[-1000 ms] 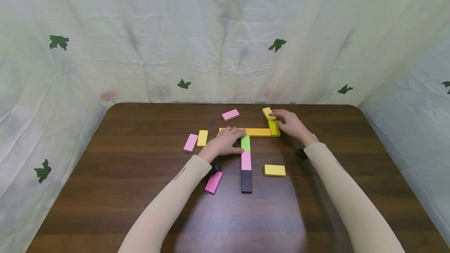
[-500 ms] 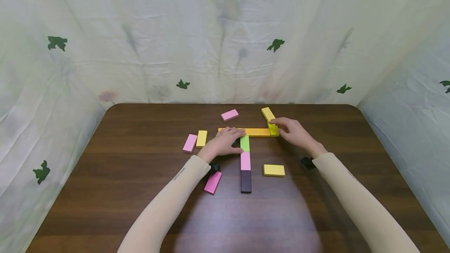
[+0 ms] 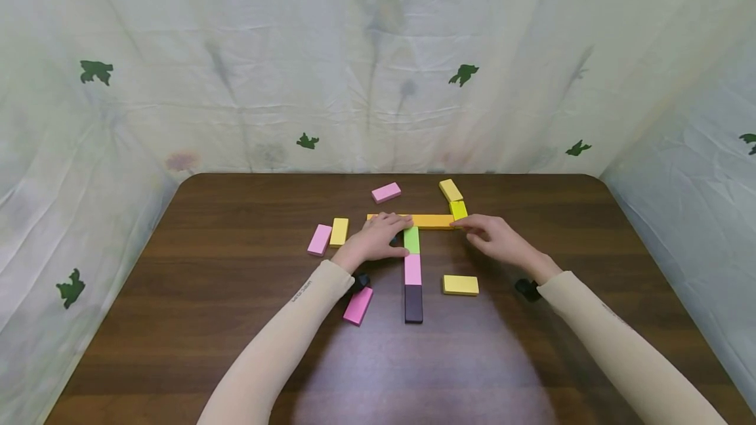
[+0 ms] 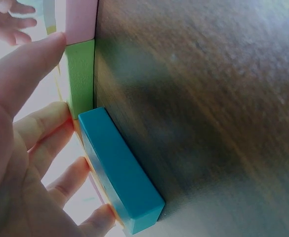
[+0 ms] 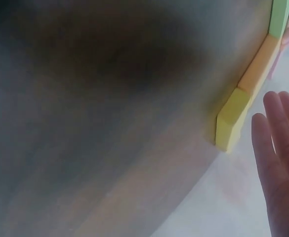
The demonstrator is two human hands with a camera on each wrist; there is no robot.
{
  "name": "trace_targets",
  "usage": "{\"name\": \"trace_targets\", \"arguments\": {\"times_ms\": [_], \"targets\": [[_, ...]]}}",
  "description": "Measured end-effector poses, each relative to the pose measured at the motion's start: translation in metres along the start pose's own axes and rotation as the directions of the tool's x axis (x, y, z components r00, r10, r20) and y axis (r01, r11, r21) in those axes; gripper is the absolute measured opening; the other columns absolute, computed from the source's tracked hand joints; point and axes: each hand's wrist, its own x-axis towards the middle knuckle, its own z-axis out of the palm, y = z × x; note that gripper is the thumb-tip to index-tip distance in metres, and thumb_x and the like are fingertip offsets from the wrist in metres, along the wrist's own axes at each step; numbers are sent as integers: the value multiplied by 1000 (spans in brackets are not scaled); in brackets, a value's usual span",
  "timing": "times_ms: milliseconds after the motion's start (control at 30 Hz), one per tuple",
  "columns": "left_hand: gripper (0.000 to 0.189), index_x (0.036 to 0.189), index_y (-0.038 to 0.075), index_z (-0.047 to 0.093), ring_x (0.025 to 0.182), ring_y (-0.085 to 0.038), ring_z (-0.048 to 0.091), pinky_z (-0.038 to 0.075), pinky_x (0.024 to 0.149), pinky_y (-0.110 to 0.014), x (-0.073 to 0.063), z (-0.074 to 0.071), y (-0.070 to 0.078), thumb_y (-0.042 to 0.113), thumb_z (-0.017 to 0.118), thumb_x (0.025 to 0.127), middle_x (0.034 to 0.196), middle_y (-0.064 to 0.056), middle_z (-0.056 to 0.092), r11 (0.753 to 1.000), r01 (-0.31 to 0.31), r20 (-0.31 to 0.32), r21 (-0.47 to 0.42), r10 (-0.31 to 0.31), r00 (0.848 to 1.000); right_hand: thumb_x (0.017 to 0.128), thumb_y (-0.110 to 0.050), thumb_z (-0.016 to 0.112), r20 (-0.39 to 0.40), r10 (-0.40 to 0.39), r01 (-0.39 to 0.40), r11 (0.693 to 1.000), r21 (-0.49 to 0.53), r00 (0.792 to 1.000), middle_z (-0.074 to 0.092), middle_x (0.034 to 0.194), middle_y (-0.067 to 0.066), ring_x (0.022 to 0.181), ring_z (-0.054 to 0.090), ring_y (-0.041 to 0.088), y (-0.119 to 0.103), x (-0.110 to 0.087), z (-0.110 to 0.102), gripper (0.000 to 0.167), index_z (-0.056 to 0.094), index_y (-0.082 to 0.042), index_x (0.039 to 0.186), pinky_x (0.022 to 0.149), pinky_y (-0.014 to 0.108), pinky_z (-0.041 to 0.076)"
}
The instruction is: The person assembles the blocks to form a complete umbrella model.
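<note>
Flat blocks form a connected line on the dark wooden table. Its stem is a black block (image 3: 413,303), a light pink block (image 3: 413,269) and a green block (image 3: 411,240), meeting orange blocks (image 3: 434,222). At the right end a bright yellow block (image 3: 458,208) angles away, with a pale yellow block (image 3: 451,189) beyond it. My left hand (image 3: 378,238) rests on the line, thumb by the pink-green joint and fingertips along the orange. A teal block (image 4: 117,163) lies under its palm. My right hand (image 3: 499,238) has its fingertips at the orange-yellow corner, fingers extended.
Loose blocks surround the line: a pink block (image 3: 386,193) at the back, another pink block (image 3: 319,240) beside a yellow block (image 3: 339,232) at left, a darker pink block (image 3: 357,306) near the left wrist, and a yellow block (image 3: 461,285) at right. A patterned curtain (image 3: 248,117) hangs behind.
My right hand has drawn back toward me, from the pale yellow block along the bright yellow one to its near end. My left hand stays in place.
</note>
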Motion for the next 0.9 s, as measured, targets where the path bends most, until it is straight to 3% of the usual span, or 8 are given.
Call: {"name": "trace_targets", "arguments": {"times_ms": [467, 767, 900], "targets": [[66, 147, 16, 40, 138, -32, 26, 21, 108, -55, -1, -1, 1, 38, 65, 91, 150, -5, 36, 1000, 4, -2, 3, -4, 1000, 92, -6, 60, 104, -108, 105, 994, 33, 989, 63, 122, 5, 109, 58, 22, -10, -31, 17, 35, 62, -7, 127, 91, 47, 47], [66, 147, 16, 40, 138, -31, 26, 22, 108, -55, -2, -1, 1, 38, 65, 91, 150, -6, 36, 1000, 0, -2, 7, 0, 1000, 91, -25, 66, 149, -123, 117, 992, 47, 981, 62, 119, -3, 107, 57, 15, -13, -42, 27, 37, 63, -12, 126, 90, 42, 47], [66, 147, 17, 39, 138, -31, 26, 22, 108, -55, -2, 0, 0, 38, 65, 91, 150, -6, 37, 1000, 2, -3, 2, -2, 1000, 90, -26, 68, 170, -113, 108, 993, 37, 979, 61, 118, -5, 104, 55, 14, -14, -45, 29, 40, 63, -13, 127, 87, 40, 47]]}}
